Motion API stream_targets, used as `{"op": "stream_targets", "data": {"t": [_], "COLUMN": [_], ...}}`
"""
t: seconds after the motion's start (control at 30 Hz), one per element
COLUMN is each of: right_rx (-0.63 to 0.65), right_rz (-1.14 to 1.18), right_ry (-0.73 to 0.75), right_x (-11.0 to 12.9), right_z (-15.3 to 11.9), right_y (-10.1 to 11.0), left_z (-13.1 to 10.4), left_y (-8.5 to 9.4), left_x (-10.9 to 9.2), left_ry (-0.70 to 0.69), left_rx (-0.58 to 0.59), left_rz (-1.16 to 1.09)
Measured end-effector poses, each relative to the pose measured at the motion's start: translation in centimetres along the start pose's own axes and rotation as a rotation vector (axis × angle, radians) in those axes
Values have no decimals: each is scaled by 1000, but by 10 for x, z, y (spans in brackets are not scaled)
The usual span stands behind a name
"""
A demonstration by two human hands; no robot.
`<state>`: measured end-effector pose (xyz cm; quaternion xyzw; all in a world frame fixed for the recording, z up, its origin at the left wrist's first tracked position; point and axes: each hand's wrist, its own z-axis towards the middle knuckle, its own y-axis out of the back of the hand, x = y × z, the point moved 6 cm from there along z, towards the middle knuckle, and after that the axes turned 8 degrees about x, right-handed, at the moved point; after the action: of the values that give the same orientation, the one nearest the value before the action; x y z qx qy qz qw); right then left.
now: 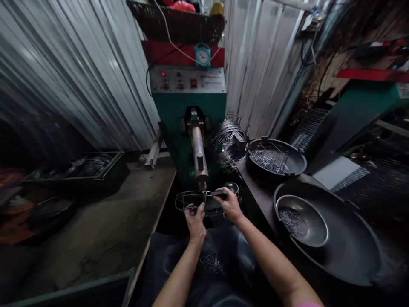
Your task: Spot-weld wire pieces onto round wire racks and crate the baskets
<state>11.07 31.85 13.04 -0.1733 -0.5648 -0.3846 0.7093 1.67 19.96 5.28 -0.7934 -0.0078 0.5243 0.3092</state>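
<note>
A round wire frame (pixel 180 200) is held just under the electrode tip of a spot-welding machine (pixel 198 149). My right hand (pixel 230 205) is closed on the frame's right side, where a dark flat piece (pixel 220 193) lies at the fingers. Below the frame's front edge, my left hand (pixel 195 222) pinches the wire between thumb and fingers. Whether it also holds a small wire piece cannot be made out. Several short bent wire pieces (pixel 211 262) lie on the dark apron (pixel 172 256) over my lap.
A bundle of wire rings (pixel 229 138) hangs at the machine's right. Beyond it stand a black pan (pixel 298 160) with wire parts and a large dark basin (pixel 351 251) bearing a metal bowl (pixel 316 232) of small pieces. A green crate (pixel 105 170) sits on the left floor.
</note>
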Motion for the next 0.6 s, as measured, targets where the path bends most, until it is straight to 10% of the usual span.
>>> {"op": "stream_targets", "data": {"t": [0.6], "right_rx": [-70], "right_rz": [261], "right_ry": [-138], "right_x": [-23], "right_z": [13], "right_y": [10], "left_z": [9], "left_y": [4], "left_x": [-4], "left_ry": [106], "left_rx": [-12], "left_rz": [52]}}
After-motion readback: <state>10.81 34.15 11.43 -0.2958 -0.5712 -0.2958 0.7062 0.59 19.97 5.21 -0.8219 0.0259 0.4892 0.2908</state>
